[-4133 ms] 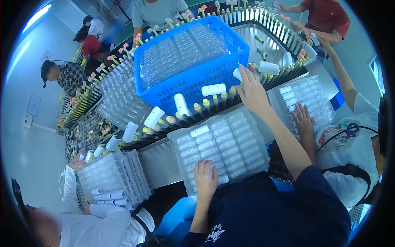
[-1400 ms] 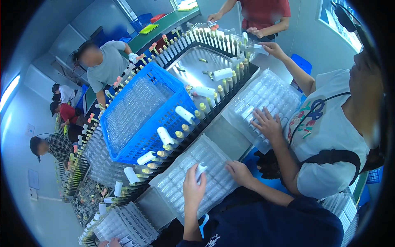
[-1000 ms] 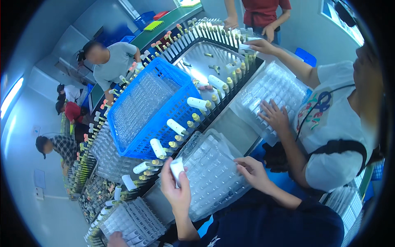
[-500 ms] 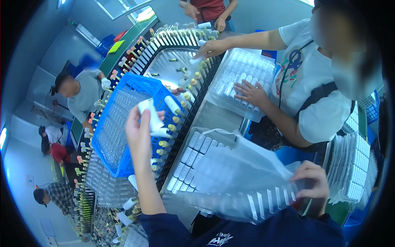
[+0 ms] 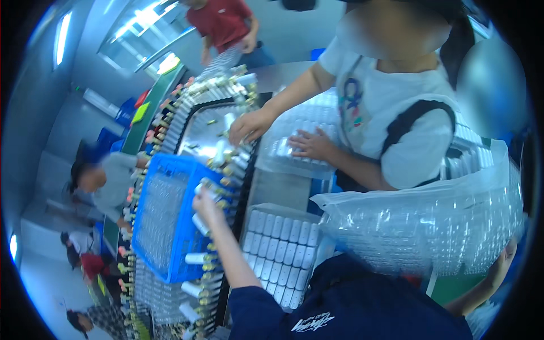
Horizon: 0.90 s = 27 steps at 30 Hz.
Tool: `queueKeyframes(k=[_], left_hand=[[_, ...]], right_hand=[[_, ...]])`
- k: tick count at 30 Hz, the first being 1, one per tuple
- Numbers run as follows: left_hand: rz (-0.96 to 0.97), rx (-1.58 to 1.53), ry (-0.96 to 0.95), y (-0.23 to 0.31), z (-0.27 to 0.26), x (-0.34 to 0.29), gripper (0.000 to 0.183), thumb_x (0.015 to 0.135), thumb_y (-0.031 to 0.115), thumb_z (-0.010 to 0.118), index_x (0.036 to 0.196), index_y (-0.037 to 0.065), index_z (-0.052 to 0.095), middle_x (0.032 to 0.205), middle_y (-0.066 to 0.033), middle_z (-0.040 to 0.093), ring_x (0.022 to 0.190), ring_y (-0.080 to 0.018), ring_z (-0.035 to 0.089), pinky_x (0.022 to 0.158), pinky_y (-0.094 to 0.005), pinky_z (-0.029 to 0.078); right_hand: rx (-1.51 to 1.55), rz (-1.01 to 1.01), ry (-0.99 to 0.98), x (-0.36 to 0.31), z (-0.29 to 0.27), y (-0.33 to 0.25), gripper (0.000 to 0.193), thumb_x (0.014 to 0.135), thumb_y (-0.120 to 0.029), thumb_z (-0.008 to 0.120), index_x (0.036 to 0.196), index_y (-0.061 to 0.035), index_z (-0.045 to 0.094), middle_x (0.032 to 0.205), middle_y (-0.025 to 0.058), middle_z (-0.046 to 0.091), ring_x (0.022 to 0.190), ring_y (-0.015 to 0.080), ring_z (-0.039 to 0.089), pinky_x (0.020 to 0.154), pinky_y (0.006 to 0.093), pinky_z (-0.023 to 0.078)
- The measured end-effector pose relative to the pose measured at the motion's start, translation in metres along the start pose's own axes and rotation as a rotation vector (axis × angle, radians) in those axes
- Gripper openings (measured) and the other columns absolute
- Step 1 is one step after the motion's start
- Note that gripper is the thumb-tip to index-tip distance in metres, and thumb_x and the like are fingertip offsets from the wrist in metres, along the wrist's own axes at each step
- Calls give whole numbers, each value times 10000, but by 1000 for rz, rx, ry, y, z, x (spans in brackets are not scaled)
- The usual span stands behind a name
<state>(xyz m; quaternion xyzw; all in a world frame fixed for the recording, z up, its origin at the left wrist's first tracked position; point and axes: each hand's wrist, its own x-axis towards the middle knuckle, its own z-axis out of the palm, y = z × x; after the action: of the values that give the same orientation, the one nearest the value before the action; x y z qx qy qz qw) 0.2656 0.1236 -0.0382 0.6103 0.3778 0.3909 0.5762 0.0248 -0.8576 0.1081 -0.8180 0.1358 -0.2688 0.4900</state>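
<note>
My left hand [image 5: 208,208] reaches out beside a blue crate [image 5: 195,218], its fingers closed round a white tube-shaped casing [image 5: 207,188] at a row of yellow-tipped holders. Motion blurs the fingertips there. Far to the right, my right hand [image 5: 504,258] grips the edge of a clear moulded plastic tray [image 5: 419,232] with thin film on it, held up and tilted. Between my arms lies a tray of white oblong casings [image 5: 277,255] in neat rows. Clear trays [image 5: 161,221] fill the blue crate.
Across the bench a co-worker's hand [image 5: 249,127] reaches over the holders; the other rests on a clear tray [image 5: 277,150]. Several white casings [image 5: 195,258] stick out along the holder rack. A person in red [image 5: 218,25] stands at the far end; others work at left.
My left hand has moved from above the crate down to the holder row. My right hand has swung the clear tray and film rightward, uncovering the rows of white casings. The view has shifted.
</note>
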Motion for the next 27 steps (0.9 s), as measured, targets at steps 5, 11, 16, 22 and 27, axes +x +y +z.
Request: queueKeyframes(k=[5,11,16,22,27], left_hand=[[65,259,-507,35,-40,39,253,1034,208,705,1002,-32,780,865,-54,747,714,-136,662,608,-339,511],[466,1384,-31,25,-29,14,490,1052,403,571,1040,-65,714,989,-314,754,956,-509,727,839,-584,565],[372,1406,126,78,-31,-82,483,1067,429,616,1178,-28,728,1079,-285,764,995,-484,741,879,-573,587],[470,1485,171,82,-118,-109,423,1049,400,630,1058,-4,753,954,-250,765,874,-469,751,787,-590,598],[332,1523,283,77,-124,-141,430,1070,356,578,1186,-50,662,966,-279,745,864,-462,756,765,-558,608]], right_hand=[[-231,45,194,-18,-41,-54,532,1084,-320,690,1469,33,591,1424,112,647,1273,209,617,1115,375,479],[76,146,382,9,-84,-85,395,1151,-285,615,1406,10,673,1266,62,747,1081,129,712,963,274,543],[310,232,670,11,-156,-23,417,1142,-318,629,1440,-27,655,1272,64,740,1061,167,718,874,308,568],[600,211,893,51,-97,84,290,1136,-292,630,1302,-63,692,1161,57,743,1004,193,711,834,346,566],[582,237,901,57,-88,173,192,1131,-257,625,1142,-84,708,968,40,734,829,193,704,766,361,579]])
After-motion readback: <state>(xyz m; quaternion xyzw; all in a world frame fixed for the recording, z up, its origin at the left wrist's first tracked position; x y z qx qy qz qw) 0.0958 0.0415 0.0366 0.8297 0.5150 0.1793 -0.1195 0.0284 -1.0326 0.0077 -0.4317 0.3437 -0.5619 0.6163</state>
